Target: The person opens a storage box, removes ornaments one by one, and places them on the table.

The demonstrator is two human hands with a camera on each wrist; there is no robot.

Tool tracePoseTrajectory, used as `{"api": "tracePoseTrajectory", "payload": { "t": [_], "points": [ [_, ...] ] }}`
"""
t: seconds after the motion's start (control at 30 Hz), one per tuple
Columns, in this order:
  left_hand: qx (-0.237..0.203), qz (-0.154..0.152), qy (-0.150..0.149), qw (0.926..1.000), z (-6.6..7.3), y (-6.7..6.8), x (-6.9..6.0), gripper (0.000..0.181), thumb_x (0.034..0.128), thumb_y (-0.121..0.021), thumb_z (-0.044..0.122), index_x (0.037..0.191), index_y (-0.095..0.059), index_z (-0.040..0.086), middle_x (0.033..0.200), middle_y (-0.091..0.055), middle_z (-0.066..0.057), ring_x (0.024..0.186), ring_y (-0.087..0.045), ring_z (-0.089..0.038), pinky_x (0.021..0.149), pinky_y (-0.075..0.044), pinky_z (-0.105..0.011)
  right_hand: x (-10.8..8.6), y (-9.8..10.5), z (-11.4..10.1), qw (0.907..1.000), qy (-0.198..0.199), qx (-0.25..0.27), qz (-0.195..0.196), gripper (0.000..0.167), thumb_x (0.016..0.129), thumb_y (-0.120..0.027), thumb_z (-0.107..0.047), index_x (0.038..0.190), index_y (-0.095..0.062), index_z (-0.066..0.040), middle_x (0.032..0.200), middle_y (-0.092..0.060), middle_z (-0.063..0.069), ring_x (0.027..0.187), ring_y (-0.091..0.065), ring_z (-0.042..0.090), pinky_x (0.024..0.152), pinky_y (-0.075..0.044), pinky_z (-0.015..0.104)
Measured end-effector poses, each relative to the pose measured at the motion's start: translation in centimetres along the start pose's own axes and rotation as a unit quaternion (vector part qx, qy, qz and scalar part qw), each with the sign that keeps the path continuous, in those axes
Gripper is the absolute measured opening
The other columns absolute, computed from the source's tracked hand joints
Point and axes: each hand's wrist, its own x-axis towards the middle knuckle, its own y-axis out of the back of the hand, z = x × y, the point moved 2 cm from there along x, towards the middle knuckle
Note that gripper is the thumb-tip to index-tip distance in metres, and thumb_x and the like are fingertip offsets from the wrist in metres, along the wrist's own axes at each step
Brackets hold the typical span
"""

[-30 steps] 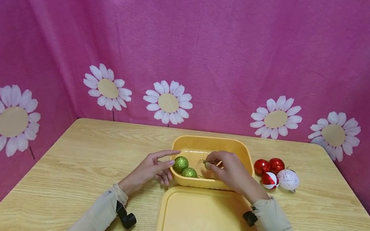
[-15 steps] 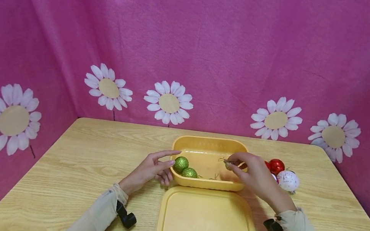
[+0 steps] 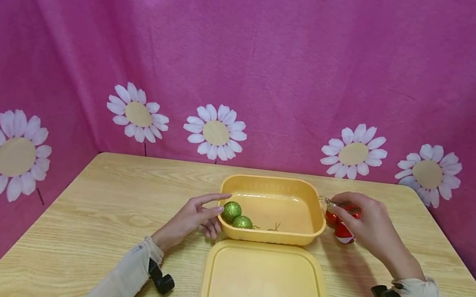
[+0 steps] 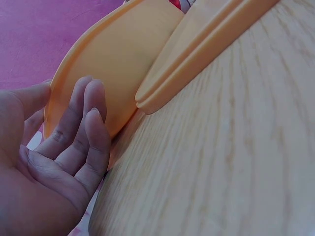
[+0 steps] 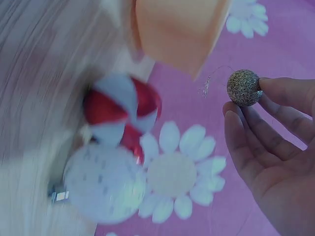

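My right hand [image 3: 371, 224] pinches a small gold glitter Christmas bauble [image 5: 244, 87] between thumb and fingers, just right of the yellow plastic box [image 3: 269, 236]; its hanging loop dangles free. My left hand [image 3: 191, 219] rests at the box's left end, index finger and thumb touching the rim; in the left wrist view its other fingers are loosely bent beside the outer wall. Two green glitter baubles [image 3: 232, 211] lie in the box's near left corner. Behind the right hand sit red baubles, a red-and-white bauble [image 5: 110, 105] and a white speckled one [image 5: 103, 184], partly hidden in the head view.
The yellow lid [image 3: 265, 288] lies flat on the wooden table [image 3: 125, 194], in front of the box. Some thin gold loops [image 3: 275, 227] show near the box's front wall. A pink curtain [image 3: 249, 60] with white flowers hangs behind the table.
My right hand has carried the gold bauble rightward, out of the box and past its right rim, to over the red and white baubles. The left hand and the box have stayed in place.
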Motion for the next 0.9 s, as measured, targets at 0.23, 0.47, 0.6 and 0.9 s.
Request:
{"api": "tracePoseTrajectory", "payload": {
  "t": [0.23, 0.47, 0.6, 0.9],
  "points": [
    [-0.004, 0.005, 0.004, 1.0000, 0.1, 0.2, -0.2, 0.052, 0.1017, -0.060, 0.027, 0.150, -0.045, 0.014, 0.076, -0.069, -0.020, 0.060, -0.065, -0.018, 0.057, -0.059, -0.033, -0.9, 2.2, 2.0, 0.9991, 0.005, -0.016, 0.040, 0.015, 0.086, -0.079, -0.009, 0.100, -0.075, -0.011, 0.093, -0.074, 0.002, 0.078, -0.065, 0.006, 0.069, -0.048, 0.006],
    [-0.006, 0.000, -0.001, 1.0000, 0.0, 0.2, -0.2, 0.054, 0.1021, -0.059, 0.026, 0.151, -0.042, 0.010, 0.075, -0.070, -0.016, 0.059, -0.066, -0.016, 0.057, -0.059, -0.031, -1.6, 3.9, 4.0, 0.9983, -0.019, -0.022, 0.051, 0.014, 0.086, -0.078, -0.007, 0.099, -0.074, -0.008, 0.095, -0.073, 0.008, 0.082, -0.056, -0.011, 0.068, -0.046, 0.003],
    [-0.005, 0.002, -0.001, 1.0000, 0.0, 0.2, -0.2, 0.055, 0.1020, -0.059, 0.026, 0.151, -0.042, 0.010, 0.075, -0.069, -0.017, 0.059, -0.066, -0.016, 0.057, -0.059, -0.032, -1.9, 4.4, 5.4, 0.9973, -0.037, -0.022, 0.059, 0.012, 0.086, -0.078, -0.007, 0.098, -0.074, -0.007, 0.093, -0.073, 0.009, 0.080, -0.055, -0.014, 0.067, -0.045, 0.002],
    [0.002, 0.003, 0.001, 1.0000, 0.1, 0.0, -0.1, 0.052, 0.1022, -0.059, 0.027, 0.151, -0.044, 0.014, 0.075, -0.070, -0.015, 0.059, -0.065, -0.017, 0.056, -0.059, -0.033, -3.1, 5.0, 9.2, 0.9954, -0.071, -0.042, 0.049, 0.013, 0.086, -0.079, -0.010, 0.096, -0.073, -0.004, 0.090, -0.073, 0.014, 0.075, -0.052, -0.018, 0.062, -0.043, 0.005]
  ]
}}
